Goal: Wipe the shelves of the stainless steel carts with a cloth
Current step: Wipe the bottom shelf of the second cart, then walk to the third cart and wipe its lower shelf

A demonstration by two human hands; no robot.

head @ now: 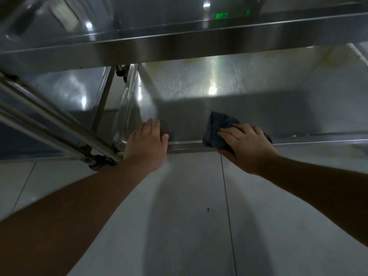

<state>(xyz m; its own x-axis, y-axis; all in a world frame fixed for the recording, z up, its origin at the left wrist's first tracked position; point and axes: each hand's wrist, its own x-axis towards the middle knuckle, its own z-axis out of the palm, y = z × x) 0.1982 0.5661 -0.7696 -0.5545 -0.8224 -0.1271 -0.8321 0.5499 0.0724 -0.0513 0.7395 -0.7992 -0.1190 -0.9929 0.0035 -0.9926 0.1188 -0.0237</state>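
Observation:
I look down at the lower shelf [239, 108] of a stainless steel cart, under its upper shelf [179, 40]. My right hand [247, 144] presses a dark blue cloth [217, 126] onto the shelf's near rim, fingers spread over it and thumb under the edge. My left hand [146, 142] rests with straight fingers on the shelf's near left corner, holding nothing.
A second steel cart [65, 90] stands close on the left, its tubular legs [49, 124] and a caster wheel [95, 162] by my left wrist. Pale tiled floor [189, 216] lies below the shelf's front edge.

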